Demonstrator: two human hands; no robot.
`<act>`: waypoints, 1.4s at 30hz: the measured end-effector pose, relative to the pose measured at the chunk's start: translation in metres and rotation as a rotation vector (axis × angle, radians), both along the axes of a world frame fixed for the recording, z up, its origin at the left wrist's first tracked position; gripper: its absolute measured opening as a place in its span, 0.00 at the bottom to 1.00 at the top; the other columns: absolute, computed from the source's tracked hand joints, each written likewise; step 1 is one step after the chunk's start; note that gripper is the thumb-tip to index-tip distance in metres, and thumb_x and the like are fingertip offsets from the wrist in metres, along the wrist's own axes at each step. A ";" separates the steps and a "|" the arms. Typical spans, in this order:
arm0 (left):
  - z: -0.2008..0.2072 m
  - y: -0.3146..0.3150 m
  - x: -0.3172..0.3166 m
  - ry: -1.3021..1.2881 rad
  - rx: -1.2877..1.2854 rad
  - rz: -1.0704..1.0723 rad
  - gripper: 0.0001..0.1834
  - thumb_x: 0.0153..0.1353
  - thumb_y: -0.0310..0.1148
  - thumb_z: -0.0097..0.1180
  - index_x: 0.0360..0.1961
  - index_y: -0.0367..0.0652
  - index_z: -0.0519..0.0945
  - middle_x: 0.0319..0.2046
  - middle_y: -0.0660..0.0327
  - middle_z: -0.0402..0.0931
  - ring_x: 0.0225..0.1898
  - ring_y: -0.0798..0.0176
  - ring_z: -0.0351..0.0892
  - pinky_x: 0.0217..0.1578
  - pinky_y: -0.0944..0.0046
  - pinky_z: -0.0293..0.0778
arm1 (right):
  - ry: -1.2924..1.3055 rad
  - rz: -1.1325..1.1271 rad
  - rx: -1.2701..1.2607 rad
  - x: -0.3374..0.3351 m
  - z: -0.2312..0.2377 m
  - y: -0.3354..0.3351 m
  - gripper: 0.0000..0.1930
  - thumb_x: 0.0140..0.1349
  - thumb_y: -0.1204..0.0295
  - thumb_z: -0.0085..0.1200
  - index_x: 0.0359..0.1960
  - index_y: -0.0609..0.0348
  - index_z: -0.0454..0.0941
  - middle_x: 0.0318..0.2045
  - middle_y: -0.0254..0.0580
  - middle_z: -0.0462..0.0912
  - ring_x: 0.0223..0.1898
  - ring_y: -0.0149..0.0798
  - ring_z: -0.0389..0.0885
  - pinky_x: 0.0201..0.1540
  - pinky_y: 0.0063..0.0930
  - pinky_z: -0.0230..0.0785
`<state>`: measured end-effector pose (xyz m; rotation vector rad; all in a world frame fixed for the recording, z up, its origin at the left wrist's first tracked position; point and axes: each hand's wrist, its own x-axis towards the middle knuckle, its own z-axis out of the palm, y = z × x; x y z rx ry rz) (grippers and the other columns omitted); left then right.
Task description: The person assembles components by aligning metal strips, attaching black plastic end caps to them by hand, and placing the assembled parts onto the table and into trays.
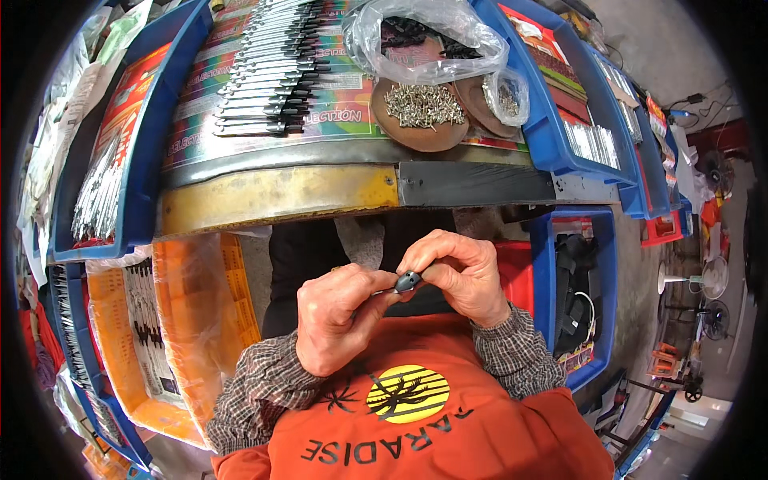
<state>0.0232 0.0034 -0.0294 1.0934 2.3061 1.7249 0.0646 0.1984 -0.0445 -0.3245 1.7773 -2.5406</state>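
Note:
In front of my chest, both hands meet at a small black plastic piece with a rounded end and small dark holes in its face. My left hand is closed, thumb and forefinger pinching at the left side of the piece, where a thin grey edge shows. My right hand grips the piece from the right between thumb and fingertips. The fingers cover most of it, so its full shape is hidden. Beyond the hands, on the bench, silvery screws are heaped on a round brown dish.
A row of slim metal parts with black ends lies on the bench beside a clear plastic bag. Blue bins flank the bench. An orange lined crate stands at lower left; another blue bin holds black parts at right.

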 end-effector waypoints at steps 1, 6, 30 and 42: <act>-0.002 0.000 0.001 0.007 0.002 0.006 0.11 0.46 0.18 0.62 0.33 0.40 0.80 0.25 0.61 0.80 0.24 0.59 0.80 0.24 0.65 0.73 | 0.001 0.004 0.015 0.001 -0.001 0.000 0.05 0.64 0.78 0.52 0.39 0.67 0.77 0.40 0.47 0.78 0.39 0.36 0.81 0.39 0.28 0.81; -0.010 -0.003 0.006 0.037 -0.028 0.031 0.12 0.46 0.19 0.63 0.33 0.41 0.79 0.23 0.60 0.78 0.23 0.59 0.78 0.24 0.64 0.72 | -0.057 0.027 0.000 0.005 -0.005 0.000 0.05 0.62 0.80 0.54 0.39 0.67 0.77 0.40 0.46 0.78 0.40 0.36 0.81 0.41 0.27 0.80; -0.019 -0.007 0.016 0.060 -0.115 0.028 0.13 0.44 0.19 0.64 0.34 0.39 0.78 0.25 0.59 0.77 0.26 0.58 0.79 0.25 0.63 0.72 | 0.211 -0.046 0.710 0.014 -0.005 -0.003 0.12 0.53 0.77 0.63 0.39 0.65 0.78 0.28 0.41 0.82 0.27 0.34 0.81 0.27 0.23 0.73; -0.031 -0.009 0.014 0.093 -0.128 -0.004 0.14 0.42 0.20 0.66 0.33 0.40 0.79 0.25 0.58 0.78 0.23 0.58 0.78 0.23 0.64 0.71 | 0.112 -0.039 0.638 0.025 -0.010 -0.007 0.12 0.54 0.81 0.60 0.41 0.64 0.77 0.32 0.42 0.81 0.29 0.34 0.80 0.31 0.24 0.73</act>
